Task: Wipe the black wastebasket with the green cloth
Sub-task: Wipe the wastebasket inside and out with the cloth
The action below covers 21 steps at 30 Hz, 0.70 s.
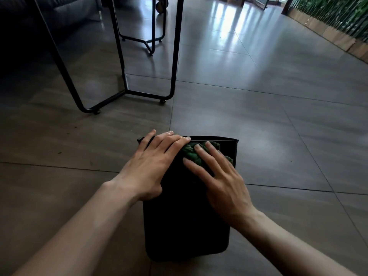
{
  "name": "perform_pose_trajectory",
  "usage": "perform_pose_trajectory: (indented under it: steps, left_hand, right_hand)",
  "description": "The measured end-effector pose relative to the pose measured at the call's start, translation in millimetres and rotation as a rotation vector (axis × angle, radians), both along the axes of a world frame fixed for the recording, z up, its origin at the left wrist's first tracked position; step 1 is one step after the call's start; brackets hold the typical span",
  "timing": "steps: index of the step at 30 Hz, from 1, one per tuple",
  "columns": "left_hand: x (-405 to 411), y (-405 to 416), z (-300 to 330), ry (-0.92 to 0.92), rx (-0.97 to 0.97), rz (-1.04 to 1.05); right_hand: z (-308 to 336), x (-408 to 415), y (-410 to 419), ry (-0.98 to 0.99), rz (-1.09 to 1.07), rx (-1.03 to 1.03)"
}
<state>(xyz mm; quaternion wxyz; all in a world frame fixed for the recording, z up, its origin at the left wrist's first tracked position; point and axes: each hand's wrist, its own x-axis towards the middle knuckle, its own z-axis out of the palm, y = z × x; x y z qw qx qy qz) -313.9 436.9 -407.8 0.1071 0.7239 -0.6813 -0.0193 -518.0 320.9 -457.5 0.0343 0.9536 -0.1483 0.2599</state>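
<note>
The black wastebasket [185, 222] lies on its side on the tiled floor, its open rim pointing away from me. My left hand [153, 164] rests flat on its upper side near the rim's left corner, fingers spread over the edge. My right hand [221, 180] presses the crumpled green cloth [192, 153] against the upper side near the rim, fingers spread on top of it. Part of the cloth is hidden under that hand.
Black metal table legs [127, 90] stand on the floor ahead and to the left. A second frame [147, 41] stands farther back. A dark sofa [49, 14] fills the far left. A green plant wall with a wooden base [338, 34] runs along the far right.
</note>
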Motion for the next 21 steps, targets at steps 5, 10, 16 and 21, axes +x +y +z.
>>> perform_pose_trajectory:
  steps: [5,10,16,21]
  left_hand:
    - [1,1,0,0.003,0.003,-0.016]
    - [2,0,-1,-0.008,-0.007,-0.013]
    - [1,-1,0,-0.015,0.002,-0.002]
    - [0,2,2,-0.003,0.028,-0.010]
  right_hand:
    - [-67,-46,35,0.266,0.322,-0.269]
    - [-48,-48,23,0.334,0.397,-0.301]
    - [2,5,-5,-0.001,-0.015,-0.053]
    - [-65,-57,42,0.348,0.358,-0.321]
